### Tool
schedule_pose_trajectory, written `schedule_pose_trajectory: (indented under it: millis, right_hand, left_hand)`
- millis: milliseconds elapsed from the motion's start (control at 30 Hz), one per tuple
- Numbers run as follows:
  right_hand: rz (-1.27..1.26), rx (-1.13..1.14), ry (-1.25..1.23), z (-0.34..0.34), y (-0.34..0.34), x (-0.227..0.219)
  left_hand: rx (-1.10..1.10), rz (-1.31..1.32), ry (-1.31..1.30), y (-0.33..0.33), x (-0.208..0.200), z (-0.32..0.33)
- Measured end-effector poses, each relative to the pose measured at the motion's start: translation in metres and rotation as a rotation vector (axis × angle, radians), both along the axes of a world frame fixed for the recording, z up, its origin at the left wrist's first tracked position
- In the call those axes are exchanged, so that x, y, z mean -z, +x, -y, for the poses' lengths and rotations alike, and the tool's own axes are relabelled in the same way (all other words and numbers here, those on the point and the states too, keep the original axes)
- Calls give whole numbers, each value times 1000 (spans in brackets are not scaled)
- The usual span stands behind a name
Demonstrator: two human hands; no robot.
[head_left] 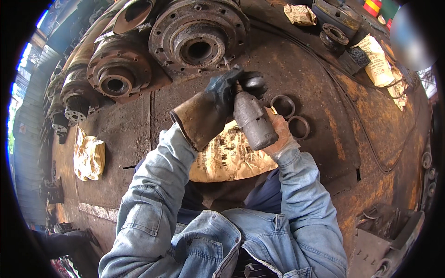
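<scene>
A dark grey, bottle-shaped tool (254,119) lies slantwise between my hands, its wide end towards me. Its exact kind I cannot make out. My left hand (224,90), in a dark glove with a tan cuff, is closed around the tool's narrow far neck. Beyond those fingers a thin grey tip (226,63) points at the big flanged hub (199,44). Under the tool's right side, my right hand (279,126), in a pale thin covering, supports the body; most of its fingers are hidden. Two dark metal rings (293,116) lie just right of it. Below spreads a brown paper sack (232,160).
Rusty flanged hubs and shafts (113,78) line the far left. Crumpled paper (89,155) lies left. A cable (357,125) curves over the stained metal surface on the right. Far right are a torn sack (374,60) and round parts (334,34); a metal box (382,236) stands near right.
</scene>
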State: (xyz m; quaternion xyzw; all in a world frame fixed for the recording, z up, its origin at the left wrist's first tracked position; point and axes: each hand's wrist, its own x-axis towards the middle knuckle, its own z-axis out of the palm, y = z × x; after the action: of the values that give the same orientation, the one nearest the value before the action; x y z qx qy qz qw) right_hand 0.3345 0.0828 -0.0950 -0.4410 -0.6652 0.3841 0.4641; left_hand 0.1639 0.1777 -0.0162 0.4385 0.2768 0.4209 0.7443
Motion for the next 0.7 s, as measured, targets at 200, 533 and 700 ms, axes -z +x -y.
schedule_pose_trajectory:
  millis: [200,533,700]
  right_hand:
    - [51,-77,14,20,-6,-33]
    - [221,17,294,36,-12,-52]
    - [-176,-204,105,32,-21,-28]
  left_hand:
    - [-9,-8,-264,-13,-8,24]
    - [-367,53,18,-11,-65,65]
    - [-322,163,-1,-54,-52,33]
